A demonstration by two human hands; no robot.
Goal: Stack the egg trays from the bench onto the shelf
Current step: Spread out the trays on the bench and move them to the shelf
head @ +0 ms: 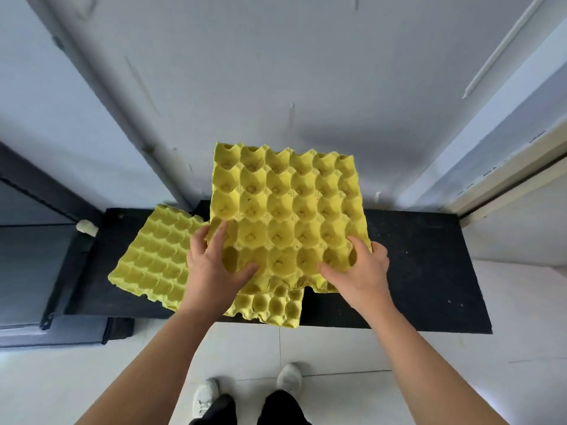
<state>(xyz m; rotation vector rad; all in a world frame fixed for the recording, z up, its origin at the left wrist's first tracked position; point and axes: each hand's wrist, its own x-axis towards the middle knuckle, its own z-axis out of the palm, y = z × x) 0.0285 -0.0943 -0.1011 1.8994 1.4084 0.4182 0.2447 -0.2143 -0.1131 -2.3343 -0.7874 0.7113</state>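
Gripping top egg tray [285, 210] at near corners: left hand [211, 265] at 7 o'clock, right hand [362, 271] at 5. Thumbs in cups, fingers [221, 233] curled over side edges; I judge for steady lift. Tray tilted over bench [414, 256]; second tray [270, 305] beneath, third tray [153, 253] at 9.

Lower tray [270, 305]: only near strip shows, rest under top tray [285, 210] | left tray [153, 256]: right edge behind left hand [211, 265] | bench [429, 271]: middle covered by trays | right hand [365, 271]: any fingers beneath top tray unseen | forearms [144, 363], legs [279, 406]: cut by bottom edge | dark unit [30, 271]: cut at left edge, kind unclear
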